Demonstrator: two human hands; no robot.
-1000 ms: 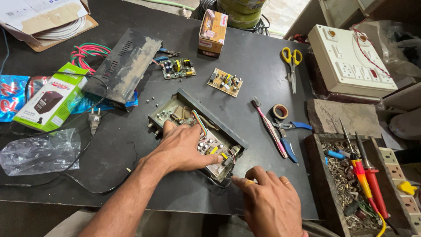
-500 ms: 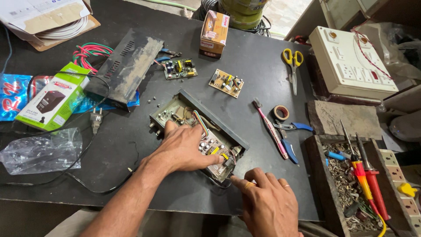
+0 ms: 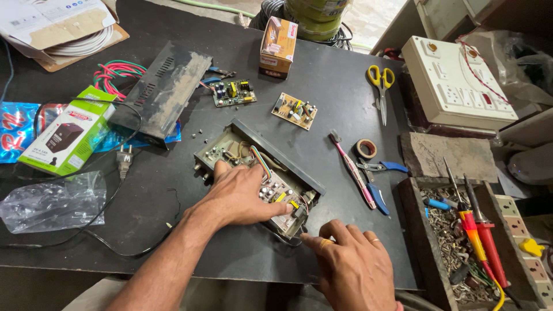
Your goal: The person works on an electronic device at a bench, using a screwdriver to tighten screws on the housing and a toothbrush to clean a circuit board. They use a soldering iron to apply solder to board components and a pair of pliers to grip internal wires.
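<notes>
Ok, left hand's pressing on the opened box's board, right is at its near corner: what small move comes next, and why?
Probably keep the left hand pressing on the circuit board and bring the right hand fingertips onto the near corner of the open box. They sit just short of it on the table, and that end overhangs nothing.

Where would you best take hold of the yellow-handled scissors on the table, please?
Take the yellow-handled scissors by the two finger loops, coming from the far side of the dark table. They lie flat and closed, loops at the far end, blades pointing back towards the person. The loops stand clear of other things, so fingers can probably slip in without touching the blades.
</notes>
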